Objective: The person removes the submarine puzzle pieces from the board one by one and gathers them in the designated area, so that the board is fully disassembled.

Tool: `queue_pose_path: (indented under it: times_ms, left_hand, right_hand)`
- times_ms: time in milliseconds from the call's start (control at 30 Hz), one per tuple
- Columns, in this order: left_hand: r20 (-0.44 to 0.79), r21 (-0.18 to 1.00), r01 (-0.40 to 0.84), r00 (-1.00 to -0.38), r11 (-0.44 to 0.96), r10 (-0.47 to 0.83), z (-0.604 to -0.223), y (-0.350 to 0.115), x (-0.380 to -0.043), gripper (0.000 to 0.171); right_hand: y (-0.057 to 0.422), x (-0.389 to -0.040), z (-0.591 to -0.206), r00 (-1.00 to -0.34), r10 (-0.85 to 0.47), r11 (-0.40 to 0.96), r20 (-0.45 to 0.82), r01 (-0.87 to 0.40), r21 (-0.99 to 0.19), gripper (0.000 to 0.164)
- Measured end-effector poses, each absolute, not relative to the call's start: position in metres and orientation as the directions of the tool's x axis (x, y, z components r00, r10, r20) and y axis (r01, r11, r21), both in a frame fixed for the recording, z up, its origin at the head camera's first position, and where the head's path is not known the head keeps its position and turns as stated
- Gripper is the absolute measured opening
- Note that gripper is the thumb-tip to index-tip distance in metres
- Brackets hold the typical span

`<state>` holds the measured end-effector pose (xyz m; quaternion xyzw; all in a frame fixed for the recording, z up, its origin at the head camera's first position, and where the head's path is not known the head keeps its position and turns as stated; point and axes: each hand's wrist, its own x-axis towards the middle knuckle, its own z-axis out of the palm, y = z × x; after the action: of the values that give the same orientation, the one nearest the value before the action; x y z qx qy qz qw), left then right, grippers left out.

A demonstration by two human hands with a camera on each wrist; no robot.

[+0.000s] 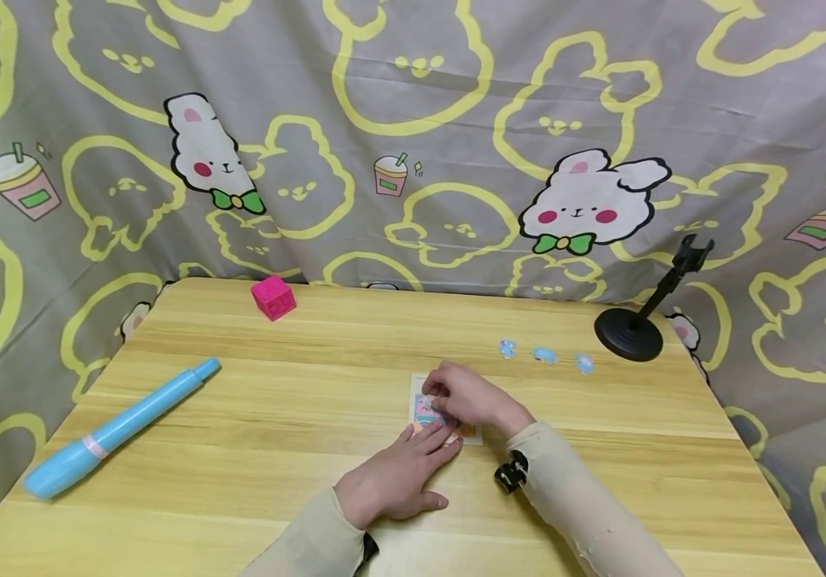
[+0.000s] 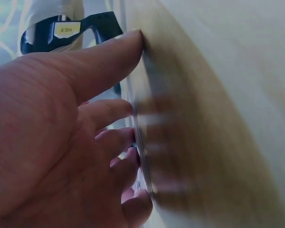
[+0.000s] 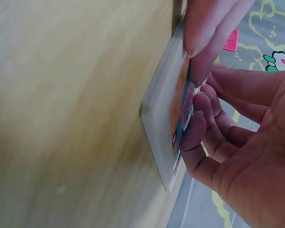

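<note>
A small puzzle board with a white border and a colourful picture lies on the table in front of the person. Across its near edge rests the left hand, fingers stretched forward and fingertips touching the board. The right hand is over the board's far right part with bent fingers. In the right wrist view, several right fingertips touch the board's picture, and the thumb is close to the index finger. Whether a puzzle piece is between them is hidden. Three loose blue puzzle pieces lie beyond the right hand.
A black stand with a clip stands at the back right. A pink cube sits at the back left, and a large blue pen-shaped object lies on the left. A patterned curtain hangs behind the wooden table.
</note>
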<state>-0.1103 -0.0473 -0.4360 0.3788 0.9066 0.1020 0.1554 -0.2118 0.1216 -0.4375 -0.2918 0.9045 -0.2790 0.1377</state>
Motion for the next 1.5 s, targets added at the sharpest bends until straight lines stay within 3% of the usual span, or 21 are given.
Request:
queue_pose_path:
  times_ms: [367,600,900,1167,1500]
  left_hand:
    - [-0.222,0.308,0.646,-0.665,0.698,0.713,-0.436,-0.046,-0.111,0.074]
    - [-0.226,0.312,0.640,-0.668,0.703,0.709,-0.434,-0.046,-0.111,0.075]
    - [-0.199,0.334,0.646,-0.664,0.687,0.721,-0.437,-0.048,-0.110,0.074]
    - [-0.203,0.330,0.644,-0.665,0.690,0.718,-0.436,-0.046,-0.111,0.076]
    - [-0.210,0.328,0.643,-0.665,0.692,0.717,-0.435,-0.046,-0.110,0.075]
  right_hand:
    - [0.121,-0.210,-0.439,-0.806,-0.588,0.671,-0.064,-0.442,-0.596,0.009]
    - [0.128,-0.208,-0.434,-0.823,-0.564,0.635,-0.069,-0.379,-0.673,0.012]
    - [0.168,-0.218,-0.426,-0.895,-0.446,0.552,-0.014,-0.262,-0.792,0.012]
    - [0.210,-0.230,-0.431,-0.949,-0.314,0.660,-0.026,-0.198,-0.725,0.011]
    - [0.234,-0.233,-0.438,-0.956,-0.275,0.700,-0.101,-0.127,-0.702,0.008]
